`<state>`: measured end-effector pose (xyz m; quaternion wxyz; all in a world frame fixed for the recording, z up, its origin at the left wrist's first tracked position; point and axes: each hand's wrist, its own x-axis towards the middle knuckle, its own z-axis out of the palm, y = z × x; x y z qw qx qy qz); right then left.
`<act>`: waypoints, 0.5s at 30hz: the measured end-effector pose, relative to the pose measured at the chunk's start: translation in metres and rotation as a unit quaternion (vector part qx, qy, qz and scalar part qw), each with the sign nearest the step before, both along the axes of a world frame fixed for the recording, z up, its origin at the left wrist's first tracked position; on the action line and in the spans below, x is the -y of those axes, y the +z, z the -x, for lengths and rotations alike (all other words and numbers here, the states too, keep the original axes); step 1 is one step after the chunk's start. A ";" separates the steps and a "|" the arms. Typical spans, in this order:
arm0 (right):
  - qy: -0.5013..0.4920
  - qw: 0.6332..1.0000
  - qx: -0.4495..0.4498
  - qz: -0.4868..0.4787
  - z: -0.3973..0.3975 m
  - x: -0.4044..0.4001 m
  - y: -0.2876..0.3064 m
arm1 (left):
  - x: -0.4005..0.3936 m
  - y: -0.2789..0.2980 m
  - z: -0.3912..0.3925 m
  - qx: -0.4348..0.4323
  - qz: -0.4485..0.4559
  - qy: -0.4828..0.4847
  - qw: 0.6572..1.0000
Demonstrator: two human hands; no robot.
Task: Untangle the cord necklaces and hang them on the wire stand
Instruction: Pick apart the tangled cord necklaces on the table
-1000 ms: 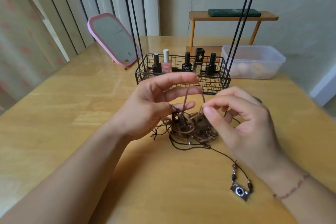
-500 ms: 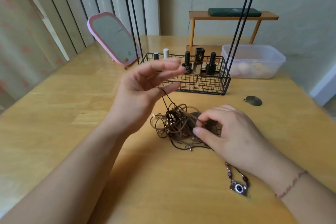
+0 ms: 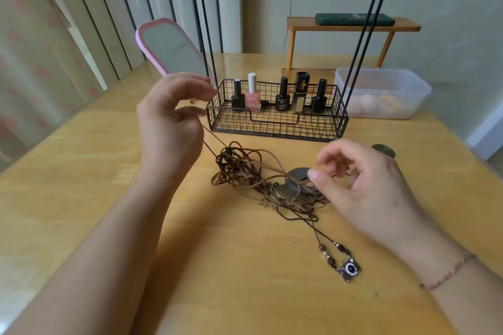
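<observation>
Two hands up | your left hand [image 3: 170,114] pinches a dark cord, taut down-right into the tangle of cord necklaces [image 3: 253,177] on the tabletop [image 3: 81,171] | your right hand [image 3: 362,185], loosely curled, holds nothing, nearer the tangle's right end | wire stand [image 3: 277,114] just behind.

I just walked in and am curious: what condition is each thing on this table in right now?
cord necklaces: still tangled in a heap on the table.
left hand: raised, pinching a thin dark cord pulled taut from the heap.
right hand: fingers loosely curled beside the heap; grip unclear.
camera pendant: lying free on the table.
wire stand: upright, hooks bare.
nail polish bottles: upright, capped.
</observation>
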<state>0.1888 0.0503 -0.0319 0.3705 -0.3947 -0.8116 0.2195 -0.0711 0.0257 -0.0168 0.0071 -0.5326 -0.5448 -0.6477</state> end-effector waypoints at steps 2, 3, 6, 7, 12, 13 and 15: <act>0.029 0.996 0.078 0.022 -0.001 0.005 0.002 | -0.001 0.000 0.003 -0.008 0.042 0.041 0.998; 0.042 0.988 0.142 0.037 0.000 0.009 0.004 | -0.001 0.001 0.005 -0.006 0.071 0.067 0.995; 0.050 0.949 0.311 0.007 0.000 0.017 0.008 | -0.001 0.003 0.013 0.012 0.124 0.134 0.983; 0.058 0.944 0.326 -0.001 0.000 0.017 0.009 | 0.000 0.004 0.017 0.018 0.122 0.147 0.981; 0.117 0.936 0.331 0.021 -0.007 0.015 0.006 | 0.002 0.006 0.034 0.093 0.084 0.182 0.975; 0.127 0.934 0.332 0.019 -0.008 0.014 0.004 | 0.002 0.007 0.035 0.106 0.079 0.187 0.973; 0.159 0.944 0.288 0.039 -0.010 0.011 0.005 | 0.002 0.006 0.034 0.110 0.078 0.193 0.972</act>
